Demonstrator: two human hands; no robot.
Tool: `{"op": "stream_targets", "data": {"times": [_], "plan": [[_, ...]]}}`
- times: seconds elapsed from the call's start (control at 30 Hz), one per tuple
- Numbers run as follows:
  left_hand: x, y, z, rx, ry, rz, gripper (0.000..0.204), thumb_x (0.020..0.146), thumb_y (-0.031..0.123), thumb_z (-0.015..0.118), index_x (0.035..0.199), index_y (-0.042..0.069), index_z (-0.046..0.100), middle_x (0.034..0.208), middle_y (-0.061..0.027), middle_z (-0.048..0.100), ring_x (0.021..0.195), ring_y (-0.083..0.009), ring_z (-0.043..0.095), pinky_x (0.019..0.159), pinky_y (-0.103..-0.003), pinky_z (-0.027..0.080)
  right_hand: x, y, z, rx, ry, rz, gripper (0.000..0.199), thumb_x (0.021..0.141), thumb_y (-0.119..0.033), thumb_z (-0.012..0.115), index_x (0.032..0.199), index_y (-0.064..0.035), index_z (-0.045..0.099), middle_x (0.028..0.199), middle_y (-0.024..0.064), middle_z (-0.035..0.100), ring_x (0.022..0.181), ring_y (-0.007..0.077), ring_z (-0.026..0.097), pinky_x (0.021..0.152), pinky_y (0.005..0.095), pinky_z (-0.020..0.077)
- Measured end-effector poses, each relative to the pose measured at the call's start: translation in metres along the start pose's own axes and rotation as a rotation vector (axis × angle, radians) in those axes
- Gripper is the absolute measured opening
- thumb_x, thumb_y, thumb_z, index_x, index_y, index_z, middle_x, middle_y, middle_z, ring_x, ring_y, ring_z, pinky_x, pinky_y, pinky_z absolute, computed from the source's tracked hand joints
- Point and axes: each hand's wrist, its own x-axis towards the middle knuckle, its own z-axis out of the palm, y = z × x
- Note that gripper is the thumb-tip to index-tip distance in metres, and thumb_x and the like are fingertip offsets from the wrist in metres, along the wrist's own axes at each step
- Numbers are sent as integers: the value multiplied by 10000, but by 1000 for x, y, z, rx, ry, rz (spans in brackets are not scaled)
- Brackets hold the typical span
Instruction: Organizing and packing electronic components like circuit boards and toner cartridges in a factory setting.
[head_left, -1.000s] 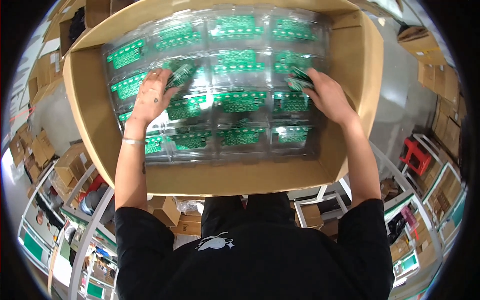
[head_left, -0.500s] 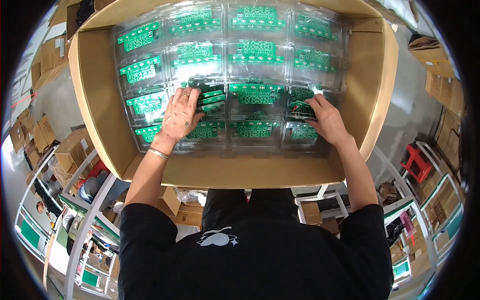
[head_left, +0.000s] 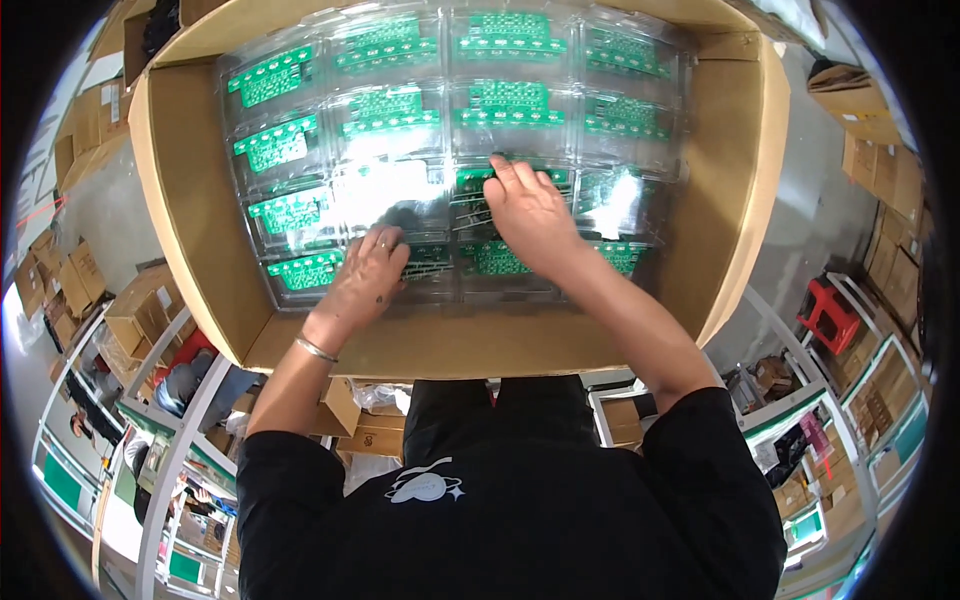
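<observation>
A clear plastic tray (head_left: 510, 297) with rows of compartments lies in a cardboard box, and green circuit boards (head_left: 505, 103) sit in many of them. In the nearest row, second column, my left hand (head_left: 372, 268) curls its fingers round circuit boards (head_left: 428, 266) that show their edges. My right hand (head_left: 530, 210) reaches over the third column of the row beyond, closed on tilted circuit boards (head_left: 470, 208); its thumb is hidden. Glare covers the compartment (head_left: 390, 190) beyond my left hand and the one (head_left: 612, 200) right of my right hand; no boards show there.
The cardboard box (head_left: 480, 345) has tall walls on all sides of the tray. A red stool (head_left: 828, 315) and stacked cartons (head_left: 885, 165) stand to the right. More cartons (head_left: 140, 305) and white-framed workbenches are on the left, with another person partly visible there.
My right hand has moved left from the fourth column to the third. My left hand has come nearer, into the front row. Boards seen in the compartments both hands left no longer show.
</observation>
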Motion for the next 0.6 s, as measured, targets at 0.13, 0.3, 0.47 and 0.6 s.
{"op": "stream_targets", "data": {"times": [0.13,0.3,0.47,0.6], "plan": [[-12,5,21,58,37,-125,512,659,100,702,1087,16,433,1083,-150,474,1050,-304,465,957,-426,331,-8,-1,-4,-6,-164,31,245,769,-57,550,996,-12,469,1086,165,518,970,310,522,841,396,436],[-4,7,17,63,-18,-213,720,611,153,763,1203,44,366,963,-128,532,941,-284,531,940,-409,330,-15,17,-13,266,-354,134,456,630,-83,719,1006,-21,468,943,158,561,843,360,562,711,421,466],[-12,7,11,6,75,-180,568,595,71,741,1080,23,448,916,-150,533,891,-328,543,830,-412,419,-30,47,-90,419,-304,162,394,638,-76,702,961,-19,485,909,157,567,873,350,557,746,406,461],[-9,37,1,-188,-60,-145,437,629,45,693,1008,52,477,953,-146,475,886,-341,533,729,-402,464,-88,71,-112,246,-398,181,396,619,-46,678,959,-40,476,952,124,550,916,333,532,789,410,444]]}}
